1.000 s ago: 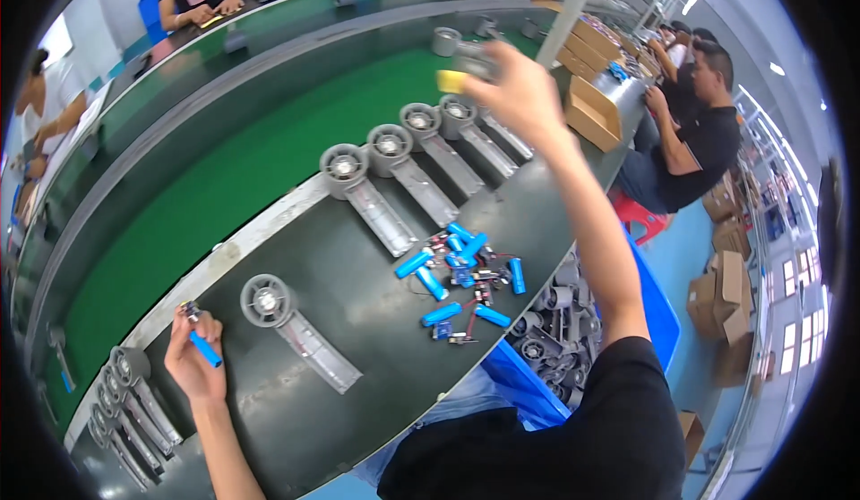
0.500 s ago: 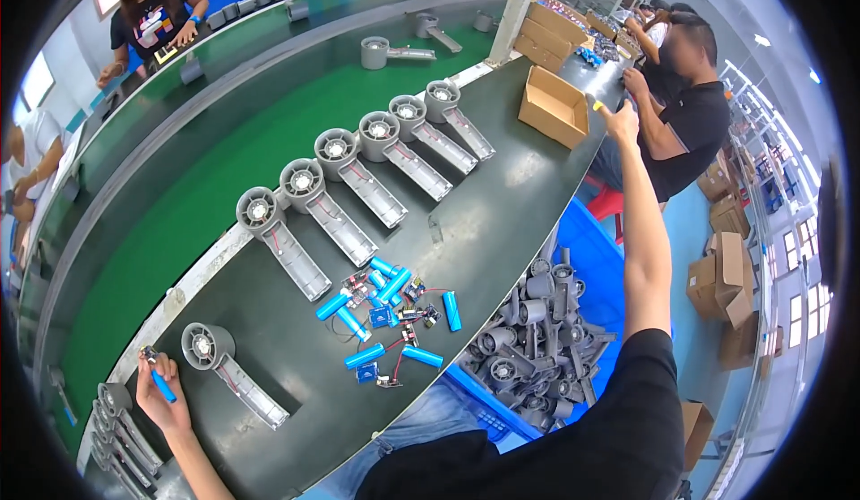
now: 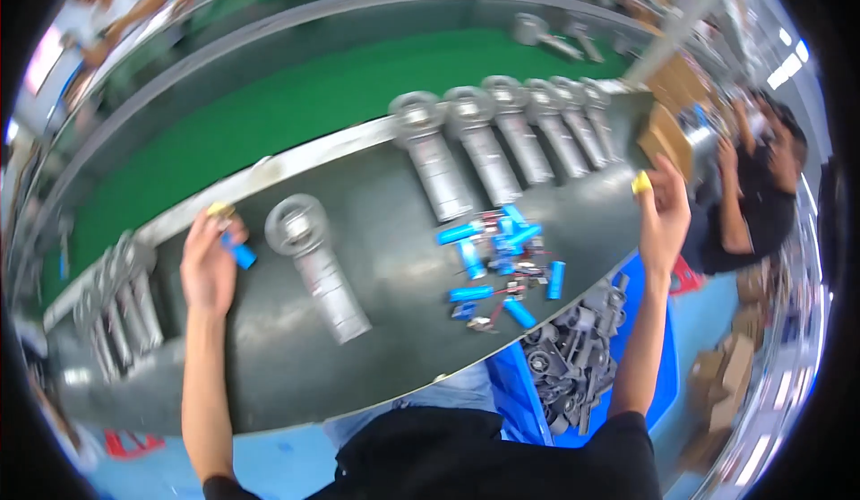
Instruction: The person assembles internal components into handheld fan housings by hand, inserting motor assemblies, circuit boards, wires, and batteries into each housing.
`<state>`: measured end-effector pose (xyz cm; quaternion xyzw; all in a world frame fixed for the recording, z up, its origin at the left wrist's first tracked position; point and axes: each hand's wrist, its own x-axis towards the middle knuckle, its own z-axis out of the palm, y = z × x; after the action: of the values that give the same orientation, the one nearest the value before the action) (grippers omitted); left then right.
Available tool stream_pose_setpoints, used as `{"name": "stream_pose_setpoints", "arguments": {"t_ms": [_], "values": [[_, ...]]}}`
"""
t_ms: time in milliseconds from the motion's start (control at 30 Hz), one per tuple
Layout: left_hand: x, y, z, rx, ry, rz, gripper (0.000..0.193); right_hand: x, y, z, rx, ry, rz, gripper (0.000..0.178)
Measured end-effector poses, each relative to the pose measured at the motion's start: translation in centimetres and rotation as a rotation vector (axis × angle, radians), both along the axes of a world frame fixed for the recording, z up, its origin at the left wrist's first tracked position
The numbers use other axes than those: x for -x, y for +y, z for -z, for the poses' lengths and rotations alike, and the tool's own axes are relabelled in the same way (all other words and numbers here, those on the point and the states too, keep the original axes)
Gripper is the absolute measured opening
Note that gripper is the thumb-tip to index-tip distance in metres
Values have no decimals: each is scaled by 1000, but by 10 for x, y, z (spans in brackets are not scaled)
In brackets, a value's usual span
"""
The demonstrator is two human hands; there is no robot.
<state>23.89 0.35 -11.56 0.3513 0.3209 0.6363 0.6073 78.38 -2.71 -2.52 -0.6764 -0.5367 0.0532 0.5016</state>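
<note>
My left hand [image 3: 206,274] is closed around a blue cylindrical battery [image 3: 239,252] with a small circuit board and something yellow at its top. To its right lies a single grey handheld fan housing [image 3: 333,292], its round head toward the far side and its open handle toward me. Out to the right, my right hand [image 3: 665,227] pinches a small yellow piece [image 3: 640,183], blurred by motion. Between the hands, several blue batteries [image 3: 468,256] with wires and circuit boards lie in a loose pile.
More fan housings [image 3: 439,173] stand in a row along the far table edge, and others [image 3: 116,321] cluster at left. A blue bin [image 3: 658,343] of grey parts is at right. Beyond the table runs a green conveyor [image 3: 340,97]. A cardboard box [image 3: 665,137] and a co-worker [image 3: 761,186] are at right.
My right hand has come back from beside the cardboard box toward me, keeping the yellow piece. The view has turned left, and my left hand still holds the battery.
</note>
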Motion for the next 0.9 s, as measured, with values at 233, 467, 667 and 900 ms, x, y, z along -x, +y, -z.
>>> {"name": "stream_pose_setpoints", "arguments": {"t_ms": [233, 467, 667, 900], "values": [[-16, -9, -25, 97, 235, 77, 16, 207, -29, -9, 290, -102, -672, 19], [-29, -46, -46, 43, 460, 100, 21, 269, -10, 20, 206, -295, -987, 29], [-44, -64, -48, -224, 918, 11, 13, 282, 0, 28, 237, -305, -1024, 26], [-57, -61, -42, -327, 991, 13, 13, 286, 2, 43, 66, -219, -1001, 23]]}}
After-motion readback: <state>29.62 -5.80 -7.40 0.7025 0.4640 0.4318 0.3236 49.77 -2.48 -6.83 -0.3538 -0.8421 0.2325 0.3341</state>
